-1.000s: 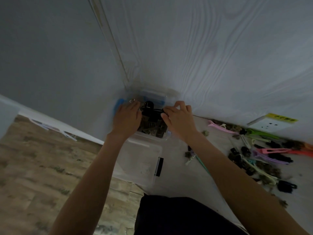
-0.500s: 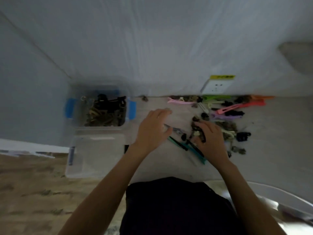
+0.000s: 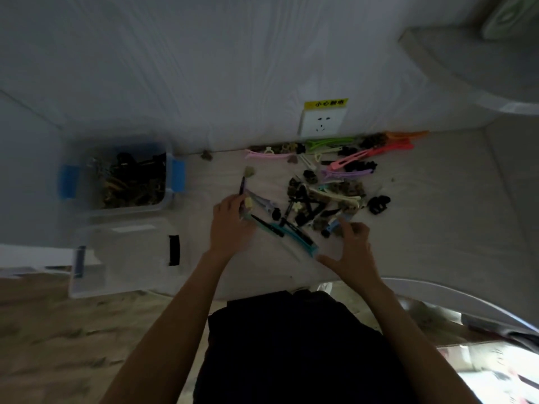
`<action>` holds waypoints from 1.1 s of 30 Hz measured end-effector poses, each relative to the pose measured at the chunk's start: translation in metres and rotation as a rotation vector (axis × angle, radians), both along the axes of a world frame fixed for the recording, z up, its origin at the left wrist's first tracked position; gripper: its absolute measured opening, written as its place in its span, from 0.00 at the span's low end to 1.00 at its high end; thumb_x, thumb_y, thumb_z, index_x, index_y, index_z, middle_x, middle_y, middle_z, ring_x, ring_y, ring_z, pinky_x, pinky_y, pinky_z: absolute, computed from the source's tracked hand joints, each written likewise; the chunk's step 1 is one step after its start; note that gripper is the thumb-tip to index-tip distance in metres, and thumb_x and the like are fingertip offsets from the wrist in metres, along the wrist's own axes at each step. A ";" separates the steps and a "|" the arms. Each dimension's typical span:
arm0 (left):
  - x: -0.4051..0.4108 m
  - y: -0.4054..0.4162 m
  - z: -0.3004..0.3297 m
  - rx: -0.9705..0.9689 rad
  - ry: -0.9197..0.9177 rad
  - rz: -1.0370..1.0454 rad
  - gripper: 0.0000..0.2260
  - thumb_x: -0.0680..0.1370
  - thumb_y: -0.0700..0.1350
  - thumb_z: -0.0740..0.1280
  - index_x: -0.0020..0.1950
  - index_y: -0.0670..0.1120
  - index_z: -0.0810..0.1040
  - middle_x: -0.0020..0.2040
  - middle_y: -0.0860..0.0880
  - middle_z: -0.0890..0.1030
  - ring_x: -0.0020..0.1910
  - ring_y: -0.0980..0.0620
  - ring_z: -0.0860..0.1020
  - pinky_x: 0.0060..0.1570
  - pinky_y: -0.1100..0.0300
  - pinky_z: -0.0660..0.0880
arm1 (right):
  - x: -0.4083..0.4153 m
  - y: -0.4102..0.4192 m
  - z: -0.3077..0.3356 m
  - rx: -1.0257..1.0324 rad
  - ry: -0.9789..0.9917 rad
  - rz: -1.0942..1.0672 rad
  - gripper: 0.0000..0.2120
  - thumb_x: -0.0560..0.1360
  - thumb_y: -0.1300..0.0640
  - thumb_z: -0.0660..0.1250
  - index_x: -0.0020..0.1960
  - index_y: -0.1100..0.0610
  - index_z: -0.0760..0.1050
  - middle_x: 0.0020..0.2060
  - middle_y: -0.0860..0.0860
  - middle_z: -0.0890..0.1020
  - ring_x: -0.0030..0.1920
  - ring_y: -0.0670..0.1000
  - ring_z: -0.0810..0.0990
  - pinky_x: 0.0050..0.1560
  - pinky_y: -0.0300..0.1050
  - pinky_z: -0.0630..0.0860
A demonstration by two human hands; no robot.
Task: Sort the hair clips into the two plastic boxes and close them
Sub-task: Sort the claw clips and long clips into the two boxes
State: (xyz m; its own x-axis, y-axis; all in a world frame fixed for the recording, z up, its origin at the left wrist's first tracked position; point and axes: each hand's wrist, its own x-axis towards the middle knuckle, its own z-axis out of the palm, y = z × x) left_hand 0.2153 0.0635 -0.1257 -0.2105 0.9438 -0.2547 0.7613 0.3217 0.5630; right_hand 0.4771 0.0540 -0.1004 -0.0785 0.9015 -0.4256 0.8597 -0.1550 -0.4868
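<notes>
Now the scattered pile of coloured and dark plastic hair clips (image 3: 329, 188) lies on the pale bed surface (image 3: 437, 205), right of the blue-latched clear plastic box (image 3: 122, 179) already loaded with dark clips and the empty clear plastic box (image 3: 122, 255) just nearer. Both hands have left that far box and returned to the pile. The left hand (image 3: 233, 220) pinches a slim dark clip (image 3: 242, 186) in closed fingers, the right hand (image 3: 350, 249) hovers spread open, so sorting is far from done.

Left hand (image 3: 230, 221) pinching, right hand (image 3: 351, 252) spread
</notes>
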 end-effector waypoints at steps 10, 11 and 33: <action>-0.008 -0.008 -0.003 0.027 0.004 -0.064 0.22 0.75 0.44 0.67 0.68 0.47 0.69 0.62 0.44 0.73 0.59 0.44 0.69 0.53 0.54 0.69 | -0.049 0.011 -0.003 0.118 -0.028 0.092 0.33 0.71 0.51 0.71 0.71 0.52 0.60 0.74 0.58 0.50 0.70 0.63 0.60 0.61 0.57 0.70; -0.010 -0.008 -0.002 0.028 0.025 -0.075 0.22 0.74 0.45 0.67 0.67 0.47 0.69 0.61 0.45 0.74 0.59 0.44 0.69 0.52 0.54 0.69 | -0.050 0.010 0.001 0.170 -0.113 0.100 0.30 0.71 0.49 0.71 0.69 0.53 0.63 0.72 0.59 0.55 0.67 0.64 0.64 0.59 0.58 0.71; -0.028 0.009 -0.005 0.059 0.189 -0.203 0.07 0.78 0.47 0.62 0.51 0.46 0.76 0.48 0.45 0.80 0.47 0.46 0.76 0.50 0.55 0.63 | -0.071 0.039 -0.006 0.129 -0.324 0.438 0.20 0.75 0.49 0.65 0.62 0.58 0.68 0.60 0.57 0.73 0.61 0.57 0.71 0.55 0.49 0.73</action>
